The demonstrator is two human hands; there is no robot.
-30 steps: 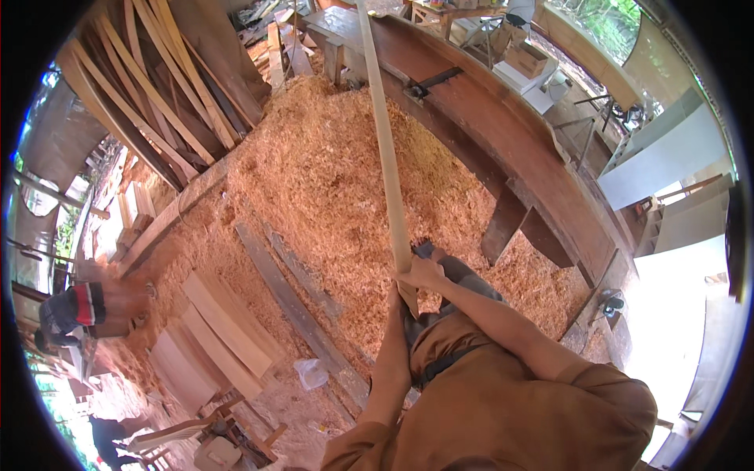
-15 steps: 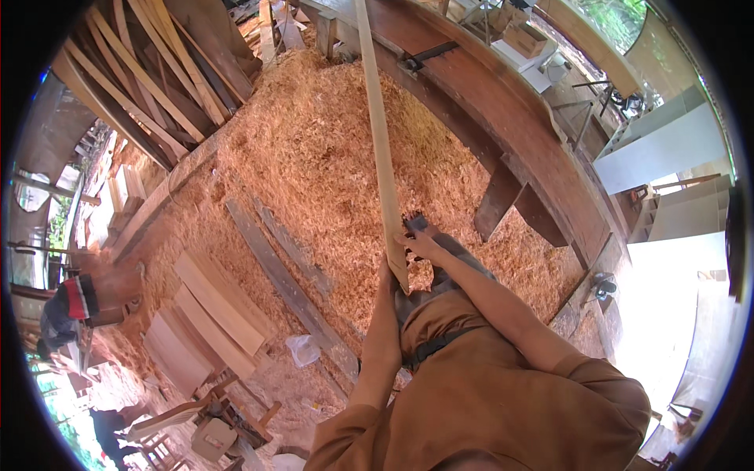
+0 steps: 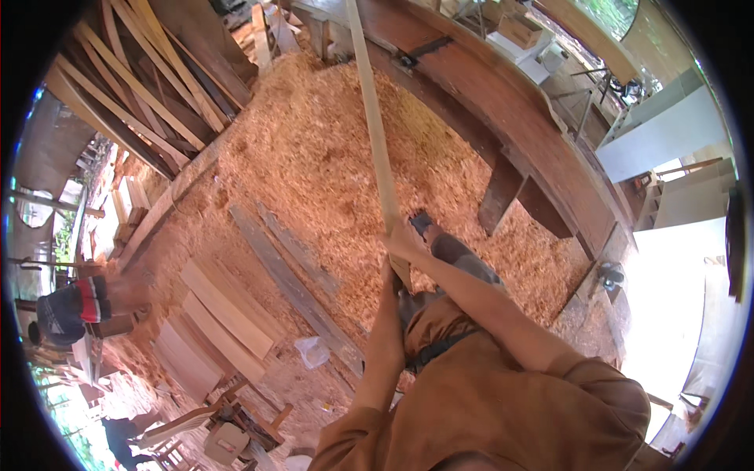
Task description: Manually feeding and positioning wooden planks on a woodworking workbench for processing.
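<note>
A long pale wooden strip runs away from me toward the top of the view, its pointed near end close to my lap. My left hand grips it near that end, the fingers partly hidden by the wood. A little farther along, my right hand is wrapped over the same strip. Beneath it lies a deep pile of wood shavings, with my foot resting on the shavings beside the strip.
A long curved wooden structure crosses the upper right. Bent strips lean upper left; planks and a plastic bag lie left. A white panel stands right. Another person bends at far left.
The strip's near end and my hands have shifted slightly up in the view and left. My right hand's fingers loosened half a second ago and are now closed round the strip, slightly farther along it.
</note>
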